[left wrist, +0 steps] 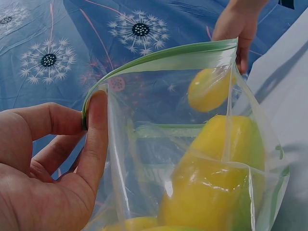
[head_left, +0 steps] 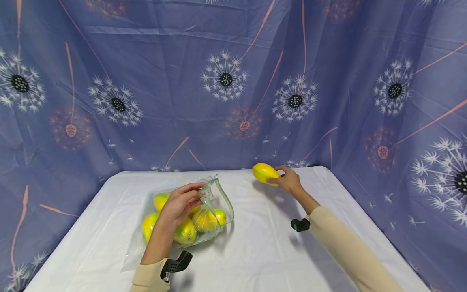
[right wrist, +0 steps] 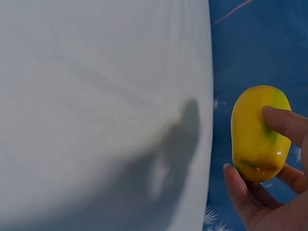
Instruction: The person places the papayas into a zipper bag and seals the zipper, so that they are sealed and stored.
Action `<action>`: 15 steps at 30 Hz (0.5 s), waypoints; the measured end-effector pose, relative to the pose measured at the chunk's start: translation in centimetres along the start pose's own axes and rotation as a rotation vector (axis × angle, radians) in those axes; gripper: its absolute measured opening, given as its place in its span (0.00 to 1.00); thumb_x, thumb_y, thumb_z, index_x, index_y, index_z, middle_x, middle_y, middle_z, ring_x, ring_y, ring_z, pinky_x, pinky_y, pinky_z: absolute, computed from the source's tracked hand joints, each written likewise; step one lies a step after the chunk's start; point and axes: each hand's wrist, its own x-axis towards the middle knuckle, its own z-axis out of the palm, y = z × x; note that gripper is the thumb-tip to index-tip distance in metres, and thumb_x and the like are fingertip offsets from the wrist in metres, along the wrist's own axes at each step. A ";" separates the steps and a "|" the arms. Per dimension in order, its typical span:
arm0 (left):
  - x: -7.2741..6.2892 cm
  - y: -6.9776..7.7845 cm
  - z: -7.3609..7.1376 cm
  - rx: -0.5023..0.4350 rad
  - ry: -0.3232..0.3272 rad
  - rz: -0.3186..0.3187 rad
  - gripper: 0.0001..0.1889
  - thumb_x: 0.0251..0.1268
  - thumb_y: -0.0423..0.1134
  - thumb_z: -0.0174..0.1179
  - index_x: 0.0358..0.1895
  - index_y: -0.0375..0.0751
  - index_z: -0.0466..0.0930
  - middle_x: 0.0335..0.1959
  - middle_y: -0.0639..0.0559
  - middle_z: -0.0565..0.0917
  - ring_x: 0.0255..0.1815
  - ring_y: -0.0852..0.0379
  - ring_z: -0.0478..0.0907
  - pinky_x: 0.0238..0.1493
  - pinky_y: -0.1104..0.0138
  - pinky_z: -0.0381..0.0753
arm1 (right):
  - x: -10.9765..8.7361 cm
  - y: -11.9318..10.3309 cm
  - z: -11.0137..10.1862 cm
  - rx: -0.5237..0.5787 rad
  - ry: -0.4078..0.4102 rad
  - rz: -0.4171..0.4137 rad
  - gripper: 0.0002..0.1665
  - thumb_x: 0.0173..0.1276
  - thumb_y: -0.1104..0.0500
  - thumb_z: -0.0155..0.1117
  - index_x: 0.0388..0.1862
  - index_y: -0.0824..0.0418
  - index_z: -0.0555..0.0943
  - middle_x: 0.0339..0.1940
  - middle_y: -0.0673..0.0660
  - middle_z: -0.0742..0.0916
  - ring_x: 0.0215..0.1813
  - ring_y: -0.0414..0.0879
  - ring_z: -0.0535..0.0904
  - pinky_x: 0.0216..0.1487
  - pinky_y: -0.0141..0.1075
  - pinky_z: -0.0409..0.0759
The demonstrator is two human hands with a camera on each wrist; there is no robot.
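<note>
A clear zip bag (head_left: 231, 206) with a green-edged mouth lies on its side on the left of the table, several yellow-green mangoes (head_left: 206, 220) inside it. My left hand (head_left: 178, 205) pinches the bag's rim between thumb and fingers, and the mouth gapes toward the right. In the left wrist view, one large mango (left wrist: 211, 178) shows through the plastic close to the opening. Out over the table's far right part, my right hand (head_left: 289, 181) grips a single mango (right wrist: 257, 130), thumb on one side and fingers beneath. This mango is raised above the cloth, its shadow below.
A white cloth covers the table (head_left: 262, 251). Behind and on both sides hangs a blue curtain (head_left: 175, 101) with dandelion prints, close to the table's far edge. Dark wrist mounts (head_left: 176, 263) are worn on both forearms.
</note>
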 end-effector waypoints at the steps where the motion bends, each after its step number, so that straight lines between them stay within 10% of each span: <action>1: 0.0 0.0 0.0 0.001 0.005 -0.002 0.16 0.71 0.23 0.54 0.58 0.33 0.83 0.40 0.52 0.83 0.35 0.61 0.82 0.41 0.71 0.87 | -0.1 -0.3 0.0 0.010 -0.009 -0.009 0.39 0.61 0.46 0.76 0.69 0.56 0.75 0.59 0.68 0.83 0.49 0.58 0.85 0.47 0.45 0.87; 15: 0.1 0.0 0.1 -0.009 0.033 -0.013 0.16 0.69 0.23 0.55 0.54 0.37 0.85 0.42 0.50 0.83 0.35 0.60 0.82 0.40 0.70 0.88 | -2.4 -4.6 -0.6 0.065 -0.158 -0.108 0.43 0.57 0.46 0.80 0.70 0.56 0.75 0.61 0.65 0.83 0.47 0.53 0.86 0.48 0.43 0.88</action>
